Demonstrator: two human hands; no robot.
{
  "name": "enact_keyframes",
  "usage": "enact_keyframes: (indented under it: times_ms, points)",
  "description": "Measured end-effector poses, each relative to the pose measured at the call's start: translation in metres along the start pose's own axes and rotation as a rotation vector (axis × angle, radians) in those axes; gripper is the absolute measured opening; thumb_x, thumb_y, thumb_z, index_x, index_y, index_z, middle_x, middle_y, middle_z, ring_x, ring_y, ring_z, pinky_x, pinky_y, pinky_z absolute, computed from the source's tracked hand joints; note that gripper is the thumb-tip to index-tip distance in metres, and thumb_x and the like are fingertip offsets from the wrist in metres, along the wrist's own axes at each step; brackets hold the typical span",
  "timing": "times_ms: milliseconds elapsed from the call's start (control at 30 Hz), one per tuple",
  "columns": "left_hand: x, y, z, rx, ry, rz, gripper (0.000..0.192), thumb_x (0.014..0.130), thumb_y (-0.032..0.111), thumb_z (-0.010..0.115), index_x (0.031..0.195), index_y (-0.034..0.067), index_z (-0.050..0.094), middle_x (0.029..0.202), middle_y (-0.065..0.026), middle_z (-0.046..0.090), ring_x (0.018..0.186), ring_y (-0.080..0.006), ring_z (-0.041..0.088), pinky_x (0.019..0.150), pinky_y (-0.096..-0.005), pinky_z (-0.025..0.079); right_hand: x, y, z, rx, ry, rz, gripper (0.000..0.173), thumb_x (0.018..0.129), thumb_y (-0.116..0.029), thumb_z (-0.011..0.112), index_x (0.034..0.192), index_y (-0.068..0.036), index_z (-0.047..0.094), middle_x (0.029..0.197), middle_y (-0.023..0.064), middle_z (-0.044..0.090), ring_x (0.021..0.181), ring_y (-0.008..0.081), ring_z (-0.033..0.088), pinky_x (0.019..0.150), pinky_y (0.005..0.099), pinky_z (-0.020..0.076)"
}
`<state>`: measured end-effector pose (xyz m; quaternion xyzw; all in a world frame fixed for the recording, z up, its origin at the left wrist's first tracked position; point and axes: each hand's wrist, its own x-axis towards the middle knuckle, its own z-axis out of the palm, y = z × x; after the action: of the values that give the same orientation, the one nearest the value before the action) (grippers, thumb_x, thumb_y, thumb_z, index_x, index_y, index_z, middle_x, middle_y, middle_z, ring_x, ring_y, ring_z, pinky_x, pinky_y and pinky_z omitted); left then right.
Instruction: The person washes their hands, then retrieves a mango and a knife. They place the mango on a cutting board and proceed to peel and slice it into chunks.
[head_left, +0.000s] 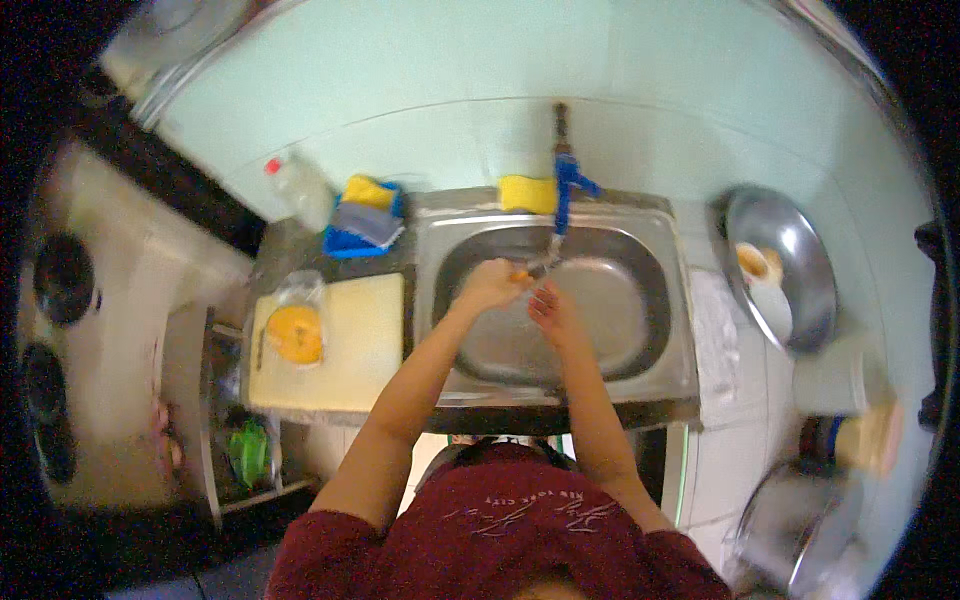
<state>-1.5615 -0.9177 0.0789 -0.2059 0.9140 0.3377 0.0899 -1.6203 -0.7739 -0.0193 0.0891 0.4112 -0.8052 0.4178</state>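
Over the stainless steel sink (510, 341), my left hand (491, 285) is closed around a small utensil with an orange handle (519, 277). A thin blurred part stretches from the handle to the right, under the tap. Just below and to the right is my right hand (546, 306), palm up with its fingers curled. Blur hides whether anything lies in it. Above both hands hangs the blue tap (562, 199), its spout pointing down towards them; water seems to run there.
Left of the sink, a cream cutting board (360, 337) bears an orange food piece (295, 334) and clear plastic (300, 289). Behind stand a red-capped bottle (300, 187) and a blue tray (356, 246) with sponges. A yellow sponge (527, 195) sits beside the tap; a metal basin (806, 277) holds dishes at right.
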Motion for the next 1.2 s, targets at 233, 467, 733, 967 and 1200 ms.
enact_keyframes:
  times_ms: [233,467,733,967,1200]
  points:
    - [0.013,0.012,0.008,-0.321,-0.177,-0.073,0.043,0.082,0.041,0.058,0.076,0.0,0.071,0.064,-0.0151,0.065,0.057,-0.0229,0.066,0.055,-0.0364,0.054,-0.027,-0.037,0.004,-0.845,0.173,0.007,0.043,0.081,-0.04,0.066,0.107,-0.006,0.057,0.092,0.0075,0.061,0.079,0.0183,0.059,0.063,0.0336,0.0486]
    - [-0.002,0.031,-0.011,-0.179,-0.14,-0.04,0.044,0.087,0.04,0.054,0.075,0.001,0.069,0.06,-0.0132,0.064,0.049,-0.022,0.063,0.048,-0.0341,0.053,-0.084,-0.148,0.083,-1.093,0.231,-1.232,0.027,0.088,-0.007,0.056,0.113,0.002,0.057,0.101,0.0144,0.064,0.087,0.0224,0.062,0.076,0.0329,0.0496]
    - [-0.065,0.014,-0.041,0.083,0.079,-0.098,0.044,0.084,0.044,0.06,0.074,0.003,0.068,0.067,-0.0151,0.065,0.064,-0.03,0.066,0.065,-0.0419,0.053,-0.097,-0.112,0.128,-1.058,0.066,-1.335,0.023,0.088,-0.01,0.058,0.106,0.003,0.06,0.089,0.0125,0.065,0.076,0.0209,0.063,0.07,0.0323,0.0492]
    - [-0.127,-0.035,-0.052,0.108,0.253,0.052,0.036,0.081,0.043,0.064,0.087,0.007,0.069,0.077,-0.0197,0.066,0.074,-0.0377,0.065,0.07,-0.0486,0.051,-0.13,-0.022,0.114,-0.906,0.145,-0.133,0.047,0.094,-0.045,0.049,0.09,-0.001,0.064,0.073,0.0074,0.063,0.063,0.0141,0.058,0.052,0.0284,0.0463]
    - [-0.185,-0.104,-0.049,-0.531,0.479,0.075,0.016,0.082,0.014,0.065,0.094,0.004,0.066,0.082,-0.0155,0.067,0.074,-0.0278,0.067,0.066,-0.0368,0.052,-0.137,0.105,0.185,-0.76,-0.194,-0.265,0.04,0.093,-0.037,0.054,0.112,-0.002,0.05,0.104,0.0095,0.058,0.092,0.0171,0.056,0.073,0.0276,0.0459]
